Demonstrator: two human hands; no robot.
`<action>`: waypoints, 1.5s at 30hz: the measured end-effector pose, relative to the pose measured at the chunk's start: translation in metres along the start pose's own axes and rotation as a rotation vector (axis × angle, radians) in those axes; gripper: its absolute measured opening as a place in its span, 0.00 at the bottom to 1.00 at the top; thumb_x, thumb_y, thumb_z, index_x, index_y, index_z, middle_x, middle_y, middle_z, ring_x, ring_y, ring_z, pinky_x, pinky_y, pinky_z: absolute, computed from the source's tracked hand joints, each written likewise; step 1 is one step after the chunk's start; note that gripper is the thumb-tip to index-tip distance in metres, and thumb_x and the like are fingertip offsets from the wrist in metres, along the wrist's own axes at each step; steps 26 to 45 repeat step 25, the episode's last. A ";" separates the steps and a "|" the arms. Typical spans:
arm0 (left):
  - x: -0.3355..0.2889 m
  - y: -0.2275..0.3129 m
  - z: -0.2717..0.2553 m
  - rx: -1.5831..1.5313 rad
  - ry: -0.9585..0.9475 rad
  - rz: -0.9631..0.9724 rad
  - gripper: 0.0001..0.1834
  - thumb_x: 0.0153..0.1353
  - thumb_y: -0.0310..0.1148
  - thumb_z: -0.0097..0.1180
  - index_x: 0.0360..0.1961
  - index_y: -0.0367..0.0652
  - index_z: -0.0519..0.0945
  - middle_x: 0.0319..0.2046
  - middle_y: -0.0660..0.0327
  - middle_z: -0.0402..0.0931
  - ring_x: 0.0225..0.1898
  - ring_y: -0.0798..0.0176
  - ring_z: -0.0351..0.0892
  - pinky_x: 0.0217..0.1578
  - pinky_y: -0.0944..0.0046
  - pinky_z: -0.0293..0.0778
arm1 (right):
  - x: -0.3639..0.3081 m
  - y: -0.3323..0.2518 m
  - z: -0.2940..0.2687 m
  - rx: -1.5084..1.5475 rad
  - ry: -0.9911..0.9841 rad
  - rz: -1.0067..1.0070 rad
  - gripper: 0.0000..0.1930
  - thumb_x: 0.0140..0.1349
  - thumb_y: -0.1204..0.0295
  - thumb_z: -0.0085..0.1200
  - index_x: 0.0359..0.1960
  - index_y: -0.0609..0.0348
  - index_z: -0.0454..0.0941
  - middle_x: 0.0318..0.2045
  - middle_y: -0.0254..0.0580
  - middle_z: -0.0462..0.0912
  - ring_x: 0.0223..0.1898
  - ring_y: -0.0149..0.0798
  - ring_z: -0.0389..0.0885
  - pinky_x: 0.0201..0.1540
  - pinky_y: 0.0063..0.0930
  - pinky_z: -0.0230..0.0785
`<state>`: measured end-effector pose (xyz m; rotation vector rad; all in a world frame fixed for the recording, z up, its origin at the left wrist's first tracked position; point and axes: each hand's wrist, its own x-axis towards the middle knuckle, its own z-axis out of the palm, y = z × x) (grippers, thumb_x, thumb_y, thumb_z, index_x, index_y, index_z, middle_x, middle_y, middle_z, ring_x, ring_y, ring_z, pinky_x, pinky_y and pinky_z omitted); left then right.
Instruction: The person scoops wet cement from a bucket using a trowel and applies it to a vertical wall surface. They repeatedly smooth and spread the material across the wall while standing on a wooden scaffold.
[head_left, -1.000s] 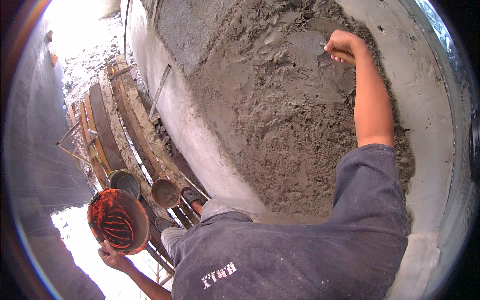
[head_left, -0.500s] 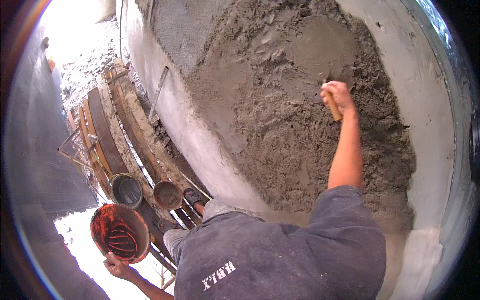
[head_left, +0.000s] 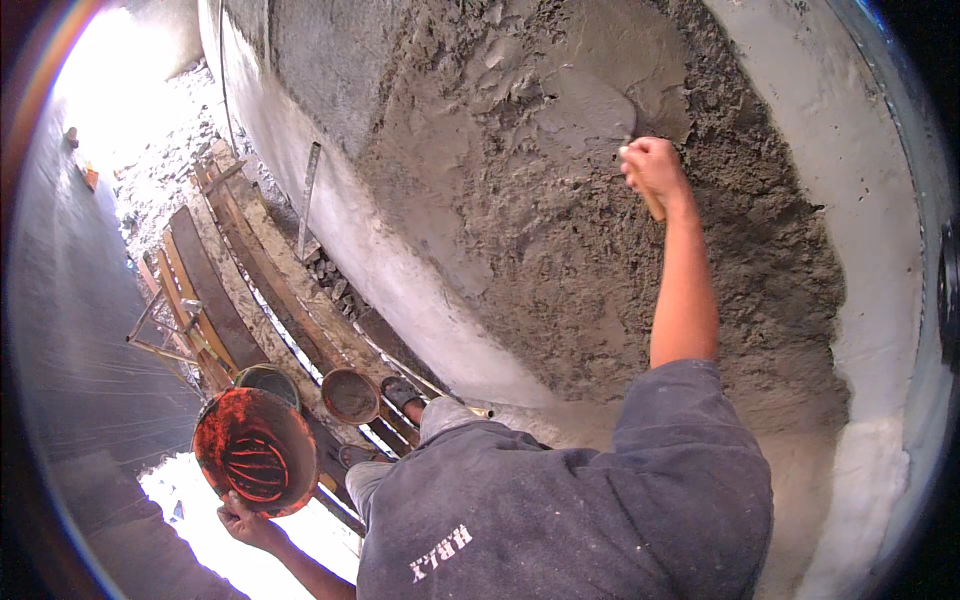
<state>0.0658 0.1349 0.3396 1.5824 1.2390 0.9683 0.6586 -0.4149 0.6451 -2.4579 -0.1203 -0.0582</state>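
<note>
My right hand (head_left: 657, 172) is wrapped round the wooden handle of a trowel (head_left: 653, 205), arm stretched out over the wall. The trowel's blade is coated grey and hard to tell from the wet mortar (head_left: 600, 270) it lies against. That mortar is smooth in patches near the blade and rough lower down and to the right. At the lower left, my left hand (head_left: 245, 520) grips the rim of a basin (head_left: 300, 450), tilted so its red-streaked, dark inside shows.
Planks (head_left: 205, 290) form a walkway on the left, where my sandalled feet (head_left: 402, 392) stand. On it are a bowl of mortar (head_left: 350, 397) and a bucket (head_left: 268, 380) partly behind the basin. A metal straightedge (head_left: 309, 200) leans on the pale wall edge (head_left: 420, 320). Rubble (head_left: 170, 150) lies beyond.
My right hand has moved a little up and left with the trowel across the mortar. The basin has shifted slightly right and up and now covers more of the bucket.
</note>
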 end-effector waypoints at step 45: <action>-0.054 -0.077 -0.030 0.248 0.221 -0.818 0.14 0.57 0.35 0.68 0.36 0.34 0.83 0.32 0.56 0.84 0.36 0.61 0.83 0.43 0.59 0.78 | -0.234 0.228 0.295 -0.295 -0.767 0.250 0.09 0.58 0.70 0.60 0.30 0.65 0.87 0.25 0.51 0.87 0.21 0.47 0.86 0.31 0.50 0.80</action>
